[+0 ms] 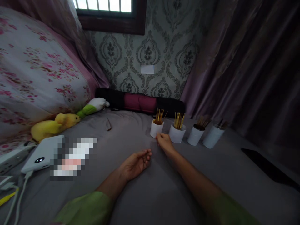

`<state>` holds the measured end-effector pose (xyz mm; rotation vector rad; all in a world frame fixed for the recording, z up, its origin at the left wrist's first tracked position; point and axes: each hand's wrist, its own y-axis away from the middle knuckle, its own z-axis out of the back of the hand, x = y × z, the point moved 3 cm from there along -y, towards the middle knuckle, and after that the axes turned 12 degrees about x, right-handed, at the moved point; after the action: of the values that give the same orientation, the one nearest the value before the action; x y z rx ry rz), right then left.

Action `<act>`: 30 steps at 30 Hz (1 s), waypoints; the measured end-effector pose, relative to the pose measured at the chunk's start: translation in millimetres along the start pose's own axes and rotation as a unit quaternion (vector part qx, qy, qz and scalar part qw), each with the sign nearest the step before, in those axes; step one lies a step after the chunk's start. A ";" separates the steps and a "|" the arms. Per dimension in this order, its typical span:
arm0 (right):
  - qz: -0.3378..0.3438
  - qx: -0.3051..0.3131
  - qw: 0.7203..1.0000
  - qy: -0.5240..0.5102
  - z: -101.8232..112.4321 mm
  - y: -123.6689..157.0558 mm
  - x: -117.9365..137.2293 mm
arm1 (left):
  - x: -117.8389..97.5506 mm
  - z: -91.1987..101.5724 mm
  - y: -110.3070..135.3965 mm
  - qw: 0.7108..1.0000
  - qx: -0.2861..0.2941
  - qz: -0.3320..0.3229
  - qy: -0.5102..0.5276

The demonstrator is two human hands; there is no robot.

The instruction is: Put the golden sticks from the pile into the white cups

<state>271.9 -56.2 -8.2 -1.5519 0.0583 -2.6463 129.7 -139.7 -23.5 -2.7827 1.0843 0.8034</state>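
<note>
Cup [156, 128] at half-curled right grip [165, 143]

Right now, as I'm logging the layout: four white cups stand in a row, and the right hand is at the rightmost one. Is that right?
Not quite. The head view shows the right hand at the leftmost cup, not the rightmost. The rest of the statement holds.

Bedside clutter on a grey sheet [145, 193]
A yellow plush toy [55, 125] lies beside a green plush toy [92, 107]; a white power bank [42, 153] sits near cables [14, 200], below a floral pillow [35, 68].
</note>
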 end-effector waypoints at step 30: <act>0.081 -0.021 0.995 0.054 -18.1 19.9 -5.1 | -18.8 -3.7 -14.1 0.989 -0.109 0.036 -0.097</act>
<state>259.5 -75.7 -22.9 -1.3518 0.2363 -2.6144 128.8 -118.3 -13.1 -2.7714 1.1303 1.2418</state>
